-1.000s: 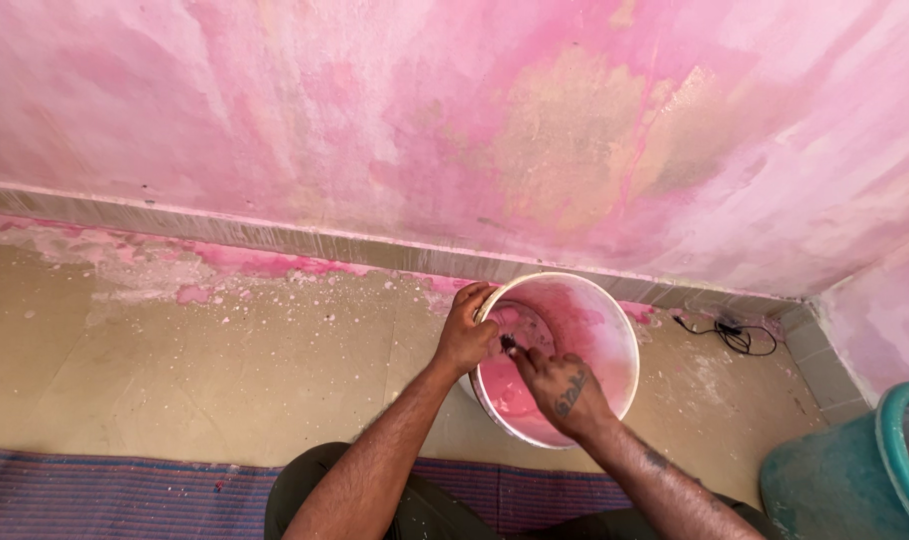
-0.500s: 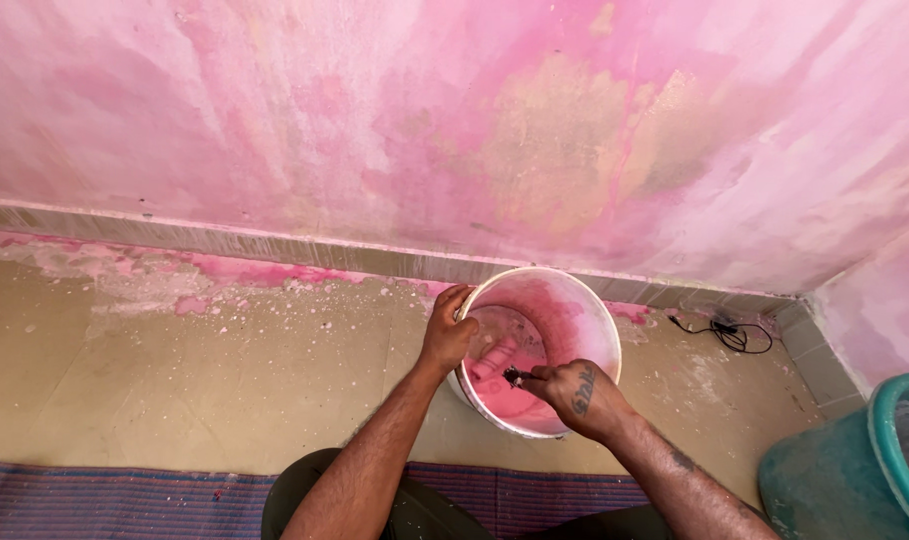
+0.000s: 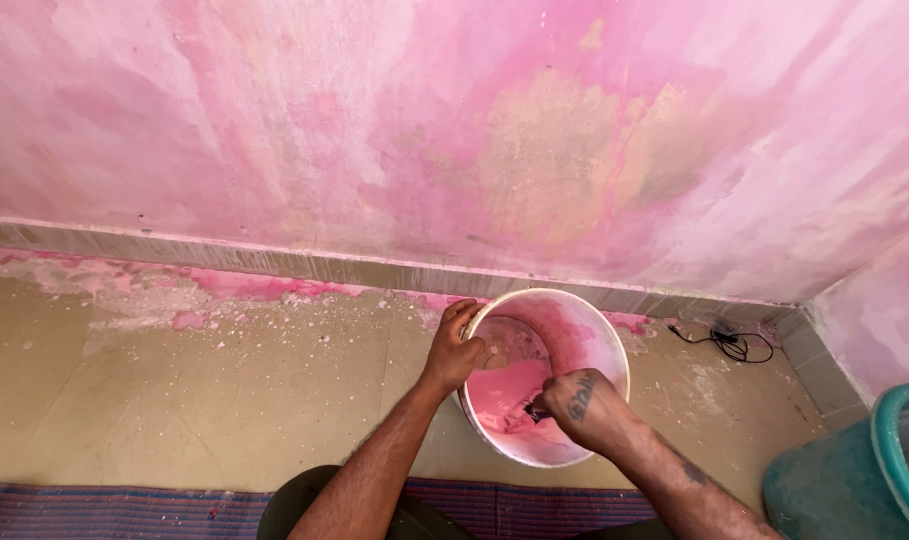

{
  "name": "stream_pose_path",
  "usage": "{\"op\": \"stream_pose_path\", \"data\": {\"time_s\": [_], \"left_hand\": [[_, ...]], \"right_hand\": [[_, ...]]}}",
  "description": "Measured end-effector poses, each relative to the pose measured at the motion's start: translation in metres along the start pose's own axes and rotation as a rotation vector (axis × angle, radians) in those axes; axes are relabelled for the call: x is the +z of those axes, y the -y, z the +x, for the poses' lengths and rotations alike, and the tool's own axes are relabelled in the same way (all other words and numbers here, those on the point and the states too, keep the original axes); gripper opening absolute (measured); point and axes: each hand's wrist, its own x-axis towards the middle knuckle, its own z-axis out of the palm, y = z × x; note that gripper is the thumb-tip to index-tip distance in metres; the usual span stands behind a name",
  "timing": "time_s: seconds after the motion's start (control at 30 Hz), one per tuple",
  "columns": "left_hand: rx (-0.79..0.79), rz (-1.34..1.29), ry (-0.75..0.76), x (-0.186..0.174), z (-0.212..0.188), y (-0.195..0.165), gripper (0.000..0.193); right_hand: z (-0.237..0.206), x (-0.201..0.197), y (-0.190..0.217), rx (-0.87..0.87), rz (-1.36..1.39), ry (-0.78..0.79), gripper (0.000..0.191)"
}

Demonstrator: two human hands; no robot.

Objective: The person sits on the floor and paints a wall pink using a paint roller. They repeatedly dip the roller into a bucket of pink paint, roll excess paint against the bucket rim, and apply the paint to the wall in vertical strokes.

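A white bucket stands on the floor by the wall, tilted toward me, with pink paint pooled in its bottom. My left hand grips the bucket's left rim. My right hand reaches inside the bucket, fingers closed around a small dark tool whose tip is down in the paint. Most of the tool is hidden by my fist, so I cannot tell its kind.
A pink, patchy wall rises behind, with a grey skirting strip at its foot. The tan floor is spattered pink. A black cable lies at right, a teal tub at bottom right, a striped mat in front.
My right hand has moved down and left inside the bucket, deeper into the paint. The left hand stays on the rim. The view has dropped slightly.
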Motion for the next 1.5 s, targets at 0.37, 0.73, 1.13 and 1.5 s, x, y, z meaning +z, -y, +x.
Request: {"op": "stream_pose_path", "data": {"time_s": [0.37,0.73,1.13,1.5], "left_hand": [[-0.015,-0.095,0.027,0.008,-0.003,-0.005,0.064],[-0.034,-0.042,-0.029,0.007,0.004,0.007,0.066],[-0.006,-0.047,-0.083,0.002,0.005,0.018,0.068],[-0.003,-0.045,-0.073,0.004,0.006,0.021,0.066]], "right_hand": [[0.031,0.012,0.006,0.090,0.012,-0.023,0.013],[0.026,-0.002,-0.003,0.398,0.025,-0.020,0.024],[0.027,0.002,0.002,0.352,0.066,0.002,0.033],[0.040,0.005,-0.002,0.337,0.089,0.043,0.034]]}}
